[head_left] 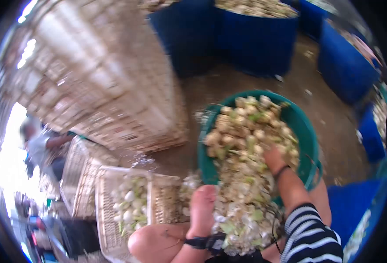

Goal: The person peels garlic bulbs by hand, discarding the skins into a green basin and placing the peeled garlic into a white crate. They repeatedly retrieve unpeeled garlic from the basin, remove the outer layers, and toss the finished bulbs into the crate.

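A green tub (314,144) holds a heap of pale, onion-like bulbs (241,118) with bits of green stalk. Into the right side of this heap reaches my right hand (273,158), a dark band at its wrist; its fingers are blurred and partly covered by bulbs. My left hand (203,199), with a black strap on the wrist, is raised just left of the tub's near edge. Its fingers look curled in, and whatever they may hold is hidden. Loose white and green peelings (246,223) pile up between my hands and over my lap.
Left of me stands a white plastic crate (100,206) with white bulbs. Behind it rises a tall stack of pale crates (110,83). Blue barrels (257,44) filled with bulbs line the back and right. A person (42,147) works at far left.
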A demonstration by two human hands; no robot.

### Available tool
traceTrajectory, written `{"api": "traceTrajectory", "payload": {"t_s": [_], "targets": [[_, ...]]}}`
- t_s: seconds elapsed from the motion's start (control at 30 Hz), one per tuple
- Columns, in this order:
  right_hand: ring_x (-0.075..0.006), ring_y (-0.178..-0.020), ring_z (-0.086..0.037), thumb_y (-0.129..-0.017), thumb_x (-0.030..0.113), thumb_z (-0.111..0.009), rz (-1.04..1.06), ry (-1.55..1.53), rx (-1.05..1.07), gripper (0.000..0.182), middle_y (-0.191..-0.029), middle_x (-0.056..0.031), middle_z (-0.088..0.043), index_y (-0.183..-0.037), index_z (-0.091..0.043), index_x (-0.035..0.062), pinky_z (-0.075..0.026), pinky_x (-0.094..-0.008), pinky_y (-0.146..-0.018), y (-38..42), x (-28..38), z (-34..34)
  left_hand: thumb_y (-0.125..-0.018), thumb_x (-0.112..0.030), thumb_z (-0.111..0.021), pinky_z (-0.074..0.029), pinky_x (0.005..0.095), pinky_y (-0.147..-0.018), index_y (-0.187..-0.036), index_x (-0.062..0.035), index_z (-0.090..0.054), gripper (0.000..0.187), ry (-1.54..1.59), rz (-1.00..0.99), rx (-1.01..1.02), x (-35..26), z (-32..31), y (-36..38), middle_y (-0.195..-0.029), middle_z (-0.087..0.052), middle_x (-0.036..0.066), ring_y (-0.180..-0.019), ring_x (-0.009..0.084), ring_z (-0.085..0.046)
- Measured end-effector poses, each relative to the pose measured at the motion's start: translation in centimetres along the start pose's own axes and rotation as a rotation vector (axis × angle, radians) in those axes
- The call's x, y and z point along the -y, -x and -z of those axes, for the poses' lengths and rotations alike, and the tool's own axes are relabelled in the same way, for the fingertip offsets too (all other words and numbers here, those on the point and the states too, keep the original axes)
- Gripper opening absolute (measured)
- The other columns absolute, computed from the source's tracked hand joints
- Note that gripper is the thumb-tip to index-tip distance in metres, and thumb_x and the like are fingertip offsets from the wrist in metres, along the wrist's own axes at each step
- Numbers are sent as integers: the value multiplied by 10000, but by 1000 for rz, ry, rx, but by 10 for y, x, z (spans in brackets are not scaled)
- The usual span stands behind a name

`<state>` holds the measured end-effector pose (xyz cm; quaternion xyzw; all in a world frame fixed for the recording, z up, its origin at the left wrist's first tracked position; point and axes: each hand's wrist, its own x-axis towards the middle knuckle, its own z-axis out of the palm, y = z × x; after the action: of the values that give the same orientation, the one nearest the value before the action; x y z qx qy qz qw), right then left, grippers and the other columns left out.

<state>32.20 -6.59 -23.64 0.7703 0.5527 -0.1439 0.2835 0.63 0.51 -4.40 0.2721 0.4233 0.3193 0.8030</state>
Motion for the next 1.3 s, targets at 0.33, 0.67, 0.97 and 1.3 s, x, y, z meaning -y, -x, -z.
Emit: {"api": "traceTrajectory", "payload": {"t_s": [0.33, 0.67, 0.97, 1.3], "targets": [[-317, -587, -494, -877, 228, -460, 21, -1258, -646, 266, -674, -196, -520, -789, -533, -12, -409, -373, -570, 189, 120, 106, -839, -471, -514, -430, 238, -601, -1244, -43, -438, 594, -387, 317, 219, 18, -13, 3, -992, -577, 53, -749, 129, -545], [-233, -487, -555, -822, 194, -475, 52, -1893, -208, 235, -592, -104, -564, -705, -587, 24, -409, -323, -393, 216, 162, 132, -814, -229, -572, -419, 222, -689, -1003, 2, -598, 299, -279, 28, 133, 46, 11, 11, -830, -590, 23, -783, 60, -503], [-48, -571, -430, -904, 143, -448, 8, -1407, -480, 221, -663, 23, -526, -751, -558, 27, -333, -218, -504, 235, 135, 133, -817, -265, -499, -427, 349, -793, -1069, -27, -539, 349, -1013, -135, 553, -18, 2, 43, -908, -590, 188, -888, 321, -542], [-212, -966, -551, -908, 130, -432, 60, -2646, -250, 272, -1082, -111, -557, -1131, -493, -15, -451, -338, -830, 226, 121, 107, -662, 56, -514, -370, 399, -964, -1032, 25, -548, 373, -1082, -1120, 601, 18, 4, 46, -1055, -550, 190, -1078, 360, -483]]}}
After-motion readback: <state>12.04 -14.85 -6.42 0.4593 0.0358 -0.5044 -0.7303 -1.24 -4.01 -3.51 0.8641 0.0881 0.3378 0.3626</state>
